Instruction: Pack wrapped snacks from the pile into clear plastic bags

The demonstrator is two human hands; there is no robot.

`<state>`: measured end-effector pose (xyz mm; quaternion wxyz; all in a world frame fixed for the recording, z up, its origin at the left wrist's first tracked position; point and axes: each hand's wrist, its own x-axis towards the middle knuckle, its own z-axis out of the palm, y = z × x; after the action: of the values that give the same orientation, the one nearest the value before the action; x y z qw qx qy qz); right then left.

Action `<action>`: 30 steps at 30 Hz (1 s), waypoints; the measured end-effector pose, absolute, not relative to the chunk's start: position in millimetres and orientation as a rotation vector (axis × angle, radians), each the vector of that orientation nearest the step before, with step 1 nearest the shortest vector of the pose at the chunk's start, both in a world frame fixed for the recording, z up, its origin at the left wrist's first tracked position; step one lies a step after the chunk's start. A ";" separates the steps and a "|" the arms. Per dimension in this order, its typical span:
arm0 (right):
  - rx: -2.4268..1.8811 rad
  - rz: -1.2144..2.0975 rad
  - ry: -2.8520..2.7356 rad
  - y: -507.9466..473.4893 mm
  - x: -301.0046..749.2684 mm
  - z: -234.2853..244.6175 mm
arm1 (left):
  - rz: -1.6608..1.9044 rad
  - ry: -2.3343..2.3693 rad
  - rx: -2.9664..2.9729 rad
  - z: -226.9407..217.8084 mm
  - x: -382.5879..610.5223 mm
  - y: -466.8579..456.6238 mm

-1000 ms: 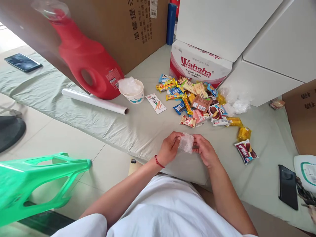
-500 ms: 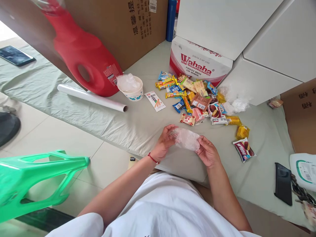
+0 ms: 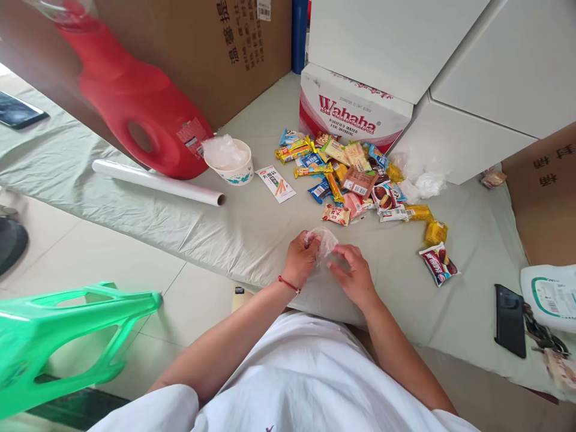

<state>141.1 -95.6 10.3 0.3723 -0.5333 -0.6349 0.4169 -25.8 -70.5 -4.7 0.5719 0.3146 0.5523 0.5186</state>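
My left hand [image 3: 302,259] is closed round a crumpled piece of clear plastic film [image 3: 327,243], which sticks out past the thumb towards the right. My right hand [image 3: 355,273] is beside it, thumb and fingers apart, with the fingertips close to the film's edge; whether they touch it I cannot tell. Just beyond my hands lies a small cream and red snack packet [image 3: 335,214], at the front of a heap of wrapped snacks [image 3: 355,180].
A paper cup [image 3: 237,171] with clear plastic in it, a white film roll [image 3: 157,182] and a flat white packet [image 3: 276,183] lie to the left. A red jug [image 3: 139,102] and a Wahaha box [image 3: 351,108] stand behind. A green stool [image 3: 81,342] is at lower left.
The plastic film was stretched between both hands and is now bunched in my left hand. My right hand has let go of its end and moved left.
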 end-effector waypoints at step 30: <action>-1.259 1.691 -0.663 -88.5 177.3 20.0 | 1.292 1.248 1.231 25.4 -47.9 -75.3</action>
<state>177.3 -88.5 20.0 0.4492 -0.5089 -0.2681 0.6837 -47.9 -75.3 25.4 0.4636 0.5010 0.5077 0.5256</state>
